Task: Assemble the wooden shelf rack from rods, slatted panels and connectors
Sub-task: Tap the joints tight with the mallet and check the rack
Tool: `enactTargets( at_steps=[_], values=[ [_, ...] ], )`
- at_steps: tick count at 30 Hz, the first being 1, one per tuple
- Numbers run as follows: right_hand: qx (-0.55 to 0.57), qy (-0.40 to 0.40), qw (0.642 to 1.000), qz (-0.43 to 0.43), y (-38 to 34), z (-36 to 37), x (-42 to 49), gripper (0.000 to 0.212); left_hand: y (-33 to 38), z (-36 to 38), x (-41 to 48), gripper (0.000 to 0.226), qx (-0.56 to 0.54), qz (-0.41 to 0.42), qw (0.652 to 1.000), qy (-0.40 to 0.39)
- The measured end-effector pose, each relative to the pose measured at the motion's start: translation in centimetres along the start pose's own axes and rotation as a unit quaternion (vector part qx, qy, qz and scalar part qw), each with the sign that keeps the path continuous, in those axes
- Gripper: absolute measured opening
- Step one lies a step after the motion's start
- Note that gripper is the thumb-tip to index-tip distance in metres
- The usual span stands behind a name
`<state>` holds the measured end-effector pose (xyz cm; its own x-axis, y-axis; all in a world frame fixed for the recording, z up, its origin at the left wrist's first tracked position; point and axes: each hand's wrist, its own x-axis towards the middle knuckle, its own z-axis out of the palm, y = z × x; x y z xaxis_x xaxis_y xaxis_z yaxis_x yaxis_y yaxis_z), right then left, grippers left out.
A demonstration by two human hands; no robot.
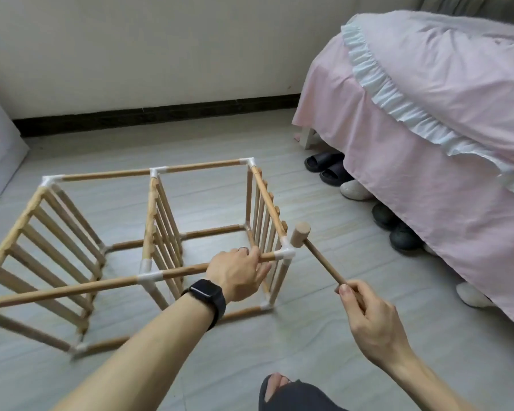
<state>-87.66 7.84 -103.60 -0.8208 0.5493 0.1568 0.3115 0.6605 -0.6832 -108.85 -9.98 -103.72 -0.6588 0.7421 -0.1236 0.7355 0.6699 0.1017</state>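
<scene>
Rack [72, 289] stands on the floor [208, 363]. Left hand [238, 272] curls over its near top rod, just beside the white corner connector [285, 253]. Right hand [368, 318] grips a wooden mallet [299, 234] by the handle, its head close beside that corner; whether they touch is unclear. Rack's left end is cut off.

The left hand [238, 274] bears a ring [243, 248]; its wrist, a black watch [206, 295].

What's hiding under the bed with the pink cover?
Shoes poke out: a pair of dark slippers, a white shoe, two dark shoes and another white one. The pink cover hangs low and hides everything further under.
</scene>
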Motion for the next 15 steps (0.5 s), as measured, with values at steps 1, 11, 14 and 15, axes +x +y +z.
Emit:
enactTargets(
  at_steps=[1, 11, 14, 15],
  values=[
    [-0.015, -0.012, 1.0, -0.001, 0.0, 0.1, 0.0, 0.024, 0.4, 0.7, -0.6, 0.033, 0.016, -0.013, 0.999, 0.036],
    [-0.081, -0.017, 0.996, -0.021, -0.7, -0.2, -0.4, 0.035, 1.4, 2.5, -1.8, 0.052, 0.078, -0.08, 0.991, 0.068],
    [-0.044, 0.033, 0.997, -0.053, -0.8, -0.2, -0.8, 0.035, 1.5, 2.5, -1.8, 0.052, 0.077, -0.087, 0.991, 0.064],
    [-0.074, 0.008, 0.996, -0.04, -0.8, -0.1, -0.6, 0.035, 1.6, 2.5, -1.8, 0.052, 0.078, -0.088, 0.991, 0.062]
  ],
)
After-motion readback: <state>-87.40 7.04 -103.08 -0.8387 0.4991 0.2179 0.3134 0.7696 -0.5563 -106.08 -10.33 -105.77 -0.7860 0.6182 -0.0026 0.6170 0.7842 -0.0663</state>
